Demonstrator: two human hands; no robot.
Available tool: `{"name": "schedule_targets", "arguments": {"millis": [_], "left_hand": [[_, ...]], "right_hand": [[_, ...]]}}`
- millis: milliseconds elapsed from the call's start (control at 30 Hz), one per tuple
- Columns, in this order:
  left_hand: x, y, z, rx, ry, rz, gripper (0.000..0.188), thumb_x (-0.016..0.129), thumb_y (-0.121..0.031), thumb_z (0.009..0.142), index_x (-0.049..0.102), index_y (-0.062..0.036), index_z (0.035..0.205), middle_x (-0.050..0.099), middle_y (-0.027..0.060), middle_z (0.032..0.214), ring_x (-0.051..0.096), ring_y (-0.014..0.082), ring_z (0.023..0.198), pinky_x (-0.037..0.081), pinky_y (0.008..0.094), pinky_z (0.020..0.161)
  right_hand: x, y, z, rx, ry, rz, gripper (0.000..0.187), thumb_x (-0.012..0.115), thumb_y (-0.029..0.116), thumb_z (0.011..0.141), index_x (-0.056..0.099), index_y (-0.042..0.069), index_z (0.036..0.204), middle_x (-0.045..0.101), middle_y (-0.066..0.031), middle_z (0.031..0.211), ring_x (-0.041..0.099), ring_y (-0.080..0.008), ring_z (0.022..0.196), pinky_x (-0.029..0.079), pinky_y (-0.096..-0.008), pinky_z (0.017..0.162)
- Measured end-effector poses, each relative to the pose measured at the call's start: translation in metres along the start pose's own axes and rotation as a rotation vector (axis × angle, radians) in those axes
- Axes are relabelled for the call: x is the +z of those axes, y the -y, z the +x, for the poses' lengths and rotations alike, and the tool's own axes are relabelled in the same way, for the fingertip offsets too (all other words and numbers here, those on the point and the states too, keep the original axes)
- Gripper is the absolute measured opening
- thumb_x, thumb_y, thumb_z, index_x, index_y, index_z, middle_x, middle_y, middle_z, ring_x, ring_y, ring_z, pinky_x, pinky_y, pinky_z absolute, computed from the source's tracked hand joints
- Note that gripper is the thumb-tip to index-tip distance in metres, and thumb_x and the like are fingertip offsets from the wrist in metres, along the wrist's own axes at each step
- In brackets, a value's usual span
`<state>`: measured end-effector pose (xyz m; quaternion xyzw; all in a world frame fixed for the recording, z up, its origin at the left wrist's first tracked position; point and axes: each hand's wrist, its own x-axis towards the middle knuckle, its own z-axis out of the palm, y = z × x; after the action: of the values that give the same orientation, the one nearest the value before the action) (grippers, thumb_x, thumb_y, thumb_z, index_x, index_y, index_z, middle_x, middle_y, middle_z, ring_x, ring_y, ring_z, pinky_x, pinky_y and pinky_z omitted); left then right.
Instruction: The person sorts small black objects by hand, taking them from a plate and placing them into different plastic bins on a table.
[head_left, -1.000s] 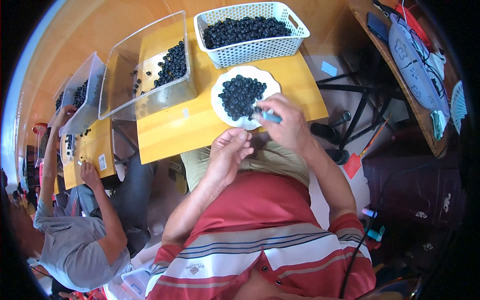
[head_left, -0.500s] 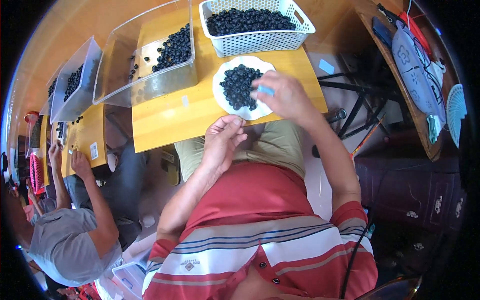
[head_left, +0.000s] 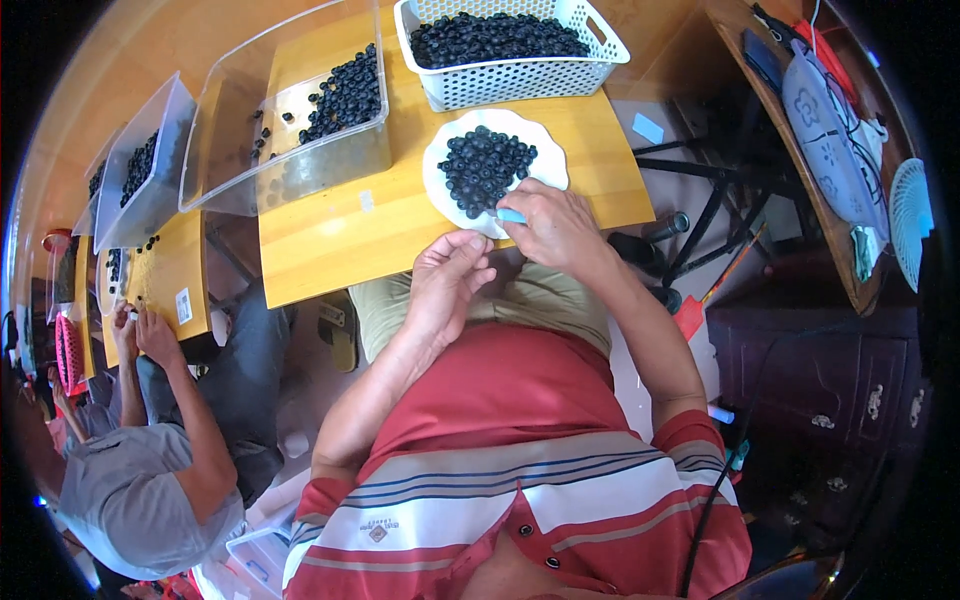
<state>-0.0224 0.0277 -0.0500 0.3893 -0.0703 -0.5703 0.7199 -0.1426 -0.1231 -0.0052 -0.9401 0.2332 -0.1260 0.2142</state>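
A white scalloped plate [head_left: 548, 160] near the table's front edge bears a heap of small dark round pieces [head_left: 482, 170], like beads or berries. In front of the plate's near rim my left hand [head_left: 447, 280] is closed, thumb and forefinger pinched together; anything between them is too small to make out. My right hand [head_left: 550, 225] overlaps the plate's right front rim. It is closed on a small tool with a light blue handle [head_left: 510, 215], which points toward my left fingertips. The tool's tip is not clearly visible.
Behind the plate stands a white perforated basket [head_left: 510, 90] full of the dark pieces. A clear plastic bin [head_left: 330, 160], partly filled, is to its left on the wooden table [head_left: 330, 250]. A co-worker [head_left: 150, 480] sits at another table on the left. Dark drawers [head_left: 800, 370] stand at right.
My right hand has come down and left from above the plate's right side, bringing the blue-handled tool close to my left fingertips. My left hand stays nearly still.
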Motion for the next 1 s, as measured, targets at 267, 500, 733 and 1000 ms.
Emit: {"name": "schedule_targets", "arguments": {"millis": [267, 500, 733, 1000], "left_hand": [[0.0, -0.001, -0.001, 0.006, 0.0, -0.005, 0.008, 0.064, -0.009, 0.095, 0.066, -0.005, 0.101, 0.069, 0.0048, 0.095, 0.062, 0.0081, 0.076, 0.057, 0.0252, 0.07], [0.008, 0.0, -0.007, 0.043, 0.024, 0.048, 0.013, 0.061, -0.013, 0.097, 0.065, -0.0039, 0.105, 0.069, 0.005, 0.096, 0.063, 0.0098, 0.08, 0.058, 0.027, 0.074], [0.015, -0.008, -0.012, -0.029, 0.079, -0.059, 0.014, 0.063, -0.009, 0.096, 0.066, -0.0022, 0.107, 0.069, 0.006, 0.095, 0.065, 0.0116, 0.082, 0.057, 0.0287, 0.078], [0.01, -0.007, -0.007, 0.118, 0.15, -0.067, 0.014, 0.063, -0.005, 0.094, 0.065, -0.0016, 0.108, 0.07, 0.0096, 0.098, 0.069, 0.0167, 0.086, 0.059, 0.0302, 0.078]], "right_hand": [[-0.001, 0.005, 0.004, 0.053, 0.006, 0.011, 0.019, 0.067, 0.017, 0.078, 0.069, 0.005, 0.093, 0.067, -0.0152, 0.091, 0.065, -0.0387, 0.082, 0.052, -0.0468, 0.073], [-0.009, 0.014, -0.011, 0.007, -0.148, 0.237, 0.023, 0.073, 0.012, 0.072, 0.061, 0.003, 0.09, 0.066, -0.0152, 0.087, 0.066, -0.0347, 0.079, 0.052, -0.0408, 0.069], [-0.005, 0.026, -0.028, -0.262, -0.225, 0.338, 0.029, 0.076, 0.001, 0.07, 0.057, 0.003, 0.092, 0.065, -0.0138, 0.093, 0.067, -0.0303, 0.08, 0.053, -0.0345, 0.068], [-0.003, 0.025, -0.029, -0.242, -0.245, 0.445, 0.031, 0.08, 0.006, 0.074, 0.057, 0.003, 0.095, 0.063, -0.0122, 0.094, 0.065, -0.0225, 0.078, 0.051, -0.0316, 0.067]]}}
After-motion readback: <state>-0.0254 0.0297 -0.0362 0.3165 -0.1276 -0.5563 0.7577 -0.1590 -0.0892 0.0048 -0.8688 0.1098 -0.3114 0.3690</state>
